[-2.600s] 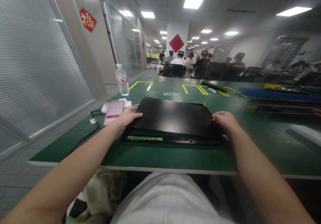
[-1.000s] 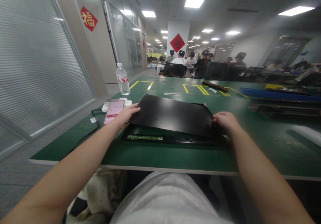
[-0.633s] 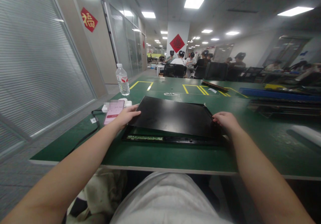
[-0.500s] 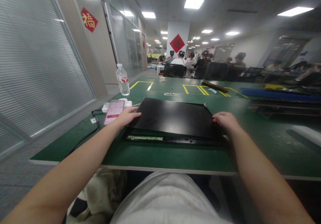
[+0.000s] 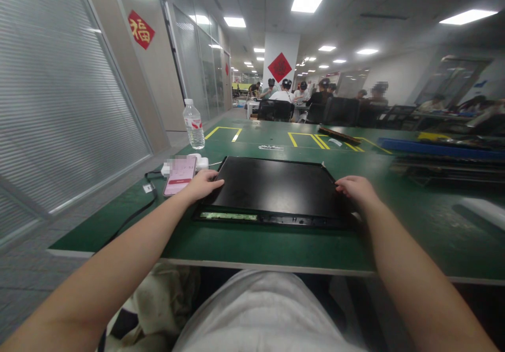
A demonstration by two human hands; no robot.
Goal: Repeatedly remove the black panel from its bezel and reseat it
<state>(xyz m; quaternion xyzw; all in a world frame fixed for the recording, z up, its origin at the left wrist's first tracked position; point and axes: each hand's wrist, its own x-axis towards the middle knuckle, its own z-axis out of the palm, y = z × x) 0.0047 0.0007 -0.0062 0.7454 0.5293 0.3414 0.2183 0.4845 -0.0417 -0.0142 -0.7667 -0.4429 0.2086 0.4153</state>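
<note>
There are two hands (image 5: 203,184) (image 5: 358,190), one panel (image 5: 276,186), one frame (image 5: 303,221), one circuit board (image 5: 228,216), one phone (image 5: 180,176) and, far left, one bottle (image 5: 193,126).

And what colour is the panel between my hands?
The panel is black with a pale sheen: head view.

1. The table (image 5: 276,247) is coloured green and edged in white.
2. Towards its near edge, the panel (image 5: 272,186) and frame (image 5: 303,220) are finished in plain black.
3. The circuit board (image 5: 229,216) is coloured light green.
4. Towards the left edge, the phone (image 5: 180,172) is coloured pink, with a red bar (image 5: 179,181).
5. Yellow lines (image 5: 292,140) are marked near the far edge.
</note>
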